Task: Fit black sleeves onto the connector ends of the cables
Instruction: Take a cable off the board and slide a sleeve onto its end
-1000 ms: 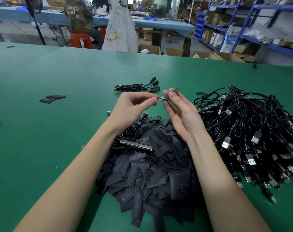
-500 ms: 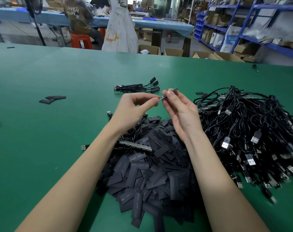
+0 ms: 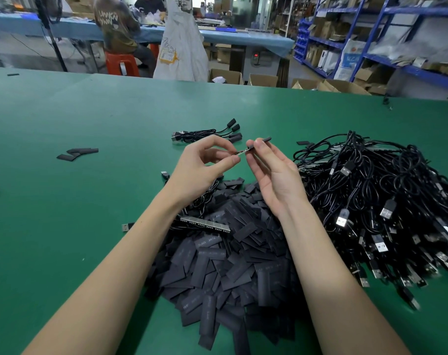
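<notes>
Nearest me: heap of flat black sleeves [image 3: 233,272] on the green table [image 3: 64,226]; a strip of connector boards [image 3: 205,223] lies on its far edge; tangled pile of cables [image 3: 387,201] just right of it, USB plugs sticking out. Above the heap, my left hand [image 3: 202,167] pinches a cable's connector end [image 3: 239,154] between thumb and finger; my right hand [image 3: 271,172] pinches a black sleeve [image 3: 264,140] at that end's tip, other fingers loose; can't tell how far on it is. Beyond: small bundle of sleeved cables [image 3: 207,134]; a few loose sleeves [image 3: 77,153] far left.
</notes>
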A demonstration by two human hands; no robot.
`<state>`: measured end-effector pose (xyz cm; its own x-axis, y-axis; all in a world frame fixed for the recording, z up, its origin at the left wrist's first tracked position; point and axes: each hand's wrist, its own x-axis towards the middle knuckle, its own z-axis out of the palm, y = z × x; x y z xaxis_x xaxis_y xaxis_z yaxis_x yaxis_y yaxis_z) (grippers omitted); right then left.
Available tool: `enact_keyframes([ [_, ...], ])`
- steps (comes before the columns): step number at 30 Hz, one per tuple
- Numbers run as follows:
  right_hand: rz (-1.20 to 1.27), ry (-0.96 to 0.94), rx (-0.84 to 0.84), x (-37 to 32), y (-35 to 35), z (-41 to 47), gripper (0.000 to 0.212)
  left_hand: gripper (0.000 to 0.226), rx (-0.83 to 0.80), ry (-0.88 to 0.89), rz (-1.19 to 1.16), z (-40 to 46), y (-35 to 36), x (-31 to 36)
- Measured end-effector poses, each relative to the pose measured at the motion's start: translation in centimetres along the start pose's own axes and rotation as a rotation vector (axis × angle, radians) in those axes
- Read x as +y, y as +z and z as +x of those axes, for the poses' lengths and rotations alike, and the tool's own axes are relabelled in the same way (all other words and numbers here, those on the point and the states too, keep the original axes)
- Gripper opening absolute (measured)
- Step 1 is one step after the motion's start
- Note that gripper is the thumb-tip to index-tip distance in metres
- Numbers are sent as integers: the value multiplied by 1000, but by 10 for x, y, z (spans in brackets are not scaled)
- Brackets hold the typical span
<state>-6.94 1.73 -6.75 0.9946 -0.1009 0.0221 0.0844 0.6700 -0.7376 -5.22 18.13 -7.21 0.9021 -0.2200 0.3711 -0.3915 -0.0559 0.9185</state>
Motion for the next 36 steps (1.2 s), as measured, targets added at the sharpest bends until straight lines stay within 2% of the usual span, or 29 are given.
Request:
enact_keyframes([
  [8,-67,8,-20,9,9,-2,8,9,68,60,32,0,2,0],
  [13,-71,-11,-3,6,7,-3,8,13,-13,30,36,0,-1,2],
  [28,-131,-16,-31,10,8,-5,6,9,57,17,19,-1,0,5],
  [32,-124,-71,-11,11,11,-5,21,9,72,12,12,0,0,4],
  [36,-148,-162,46,9,13,-6,18,9,66,14,21,0,1,3],
])
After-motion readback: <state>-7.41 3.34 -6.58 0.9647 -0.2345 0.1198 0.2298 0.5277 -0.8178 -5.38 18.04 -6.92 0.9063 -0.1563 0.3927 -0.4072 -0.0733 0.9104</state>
